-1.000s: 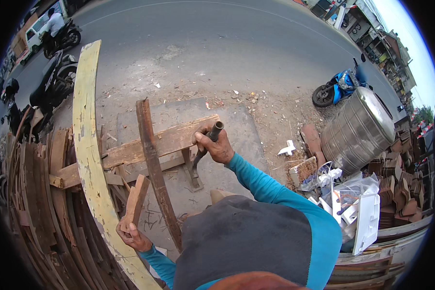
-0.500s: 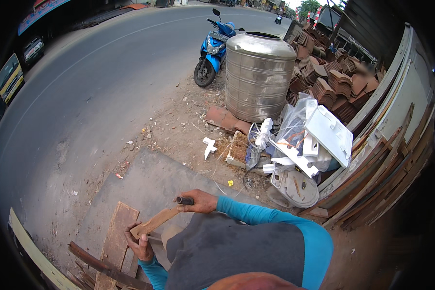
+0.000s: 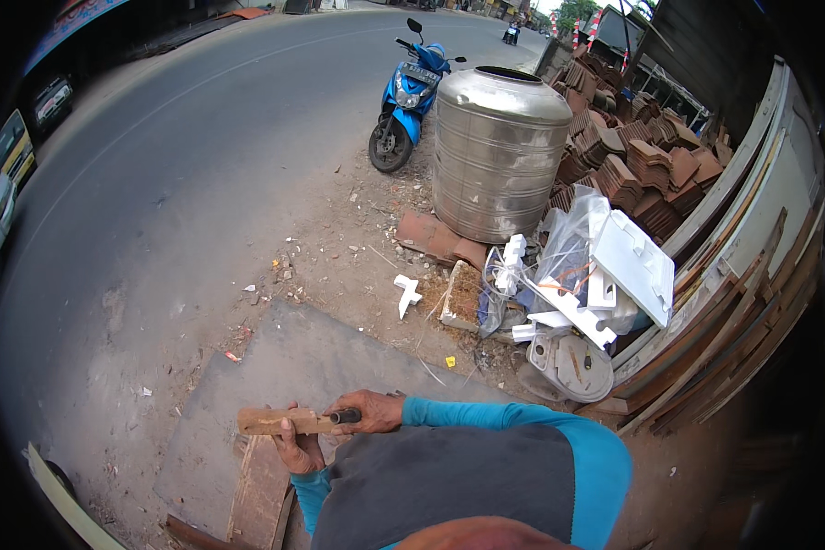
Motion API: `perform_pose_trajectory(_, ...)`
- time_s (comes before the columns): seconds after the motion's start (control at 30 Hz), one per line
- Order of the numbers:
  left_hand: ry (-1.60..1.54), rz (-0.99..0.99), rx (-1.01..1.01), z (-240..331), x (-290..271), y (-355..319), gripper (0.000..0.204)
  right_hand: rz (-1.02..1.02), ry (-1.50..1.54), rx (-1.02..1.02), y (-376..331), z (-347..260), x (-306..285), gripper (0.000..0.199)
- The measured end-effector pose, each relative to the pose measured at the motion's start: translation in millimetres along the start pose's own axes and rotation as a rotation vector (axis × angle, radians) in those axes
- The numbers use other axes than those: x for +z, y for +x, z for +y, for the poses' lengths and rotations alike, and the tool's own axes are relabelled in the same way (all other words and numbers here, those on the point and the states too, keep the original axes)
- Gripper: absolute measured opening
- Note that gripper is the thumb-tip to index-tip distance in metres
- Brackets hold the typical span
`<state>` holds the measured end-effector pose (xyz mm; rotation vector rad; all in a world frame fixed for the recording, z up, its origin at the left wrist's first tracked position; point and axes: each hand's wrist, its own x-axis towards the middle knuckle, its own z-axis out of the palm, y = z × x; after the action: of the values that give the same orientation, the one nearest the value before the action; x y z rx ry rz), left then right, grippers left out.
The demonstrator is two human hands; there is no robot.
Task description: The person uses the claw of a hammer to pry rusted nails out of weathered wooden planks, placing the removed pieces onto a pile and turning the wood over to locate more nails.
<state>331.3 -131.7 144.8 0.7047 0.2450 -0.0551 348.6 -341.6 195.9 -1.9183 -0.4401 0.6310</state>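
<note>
Outdoors in daylight, beside grey rd (image 3: 202,128); underfoot, slab (image 3: 247,385) & stony dirt verge (image 3: 344,215); at R, piled roof tiles (image 3: 649,165), leaning boards (image 3: 738,316); nr rd, steel tank (image 3: 500,160), blue m'bike (image 3: 407,103).

Dusty ground (image 3: 325,275), grey slab (image 3: 289,367), steel tank (image 3: 500,160), white scrap (image 3: 408,294)

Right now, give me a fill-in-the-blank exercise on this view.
The left hand holds a piece of ____.
The hand gripping the dark tube is the ____ one.
The motorbike nearest the metal tank is coloured ____.
The cross-shaped scrap on the dirt is coloured ____.

Missing words: wood; right; blue; white.
</note>
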Motion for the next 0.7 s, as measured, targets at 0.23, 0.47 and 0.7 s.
perform_pose_trajectory(0.23,-0.053,0.047,0.021,19,-23,64,0.064,-0.073,-0.117,-0.154,94,-10,-12,0.053)
perform_pose_trajectory(0.47,0.053,0.133,-0.139,0,-18,139,0.043,-0.065,-0.151,-0.169,142,11,-56,0.049)
perform_pose_trajectory(0.7,0.012,0.391,-0.135,-10,6,231,0.047,-0.122,-0.248,-0.059,194,23,-160,0.043)
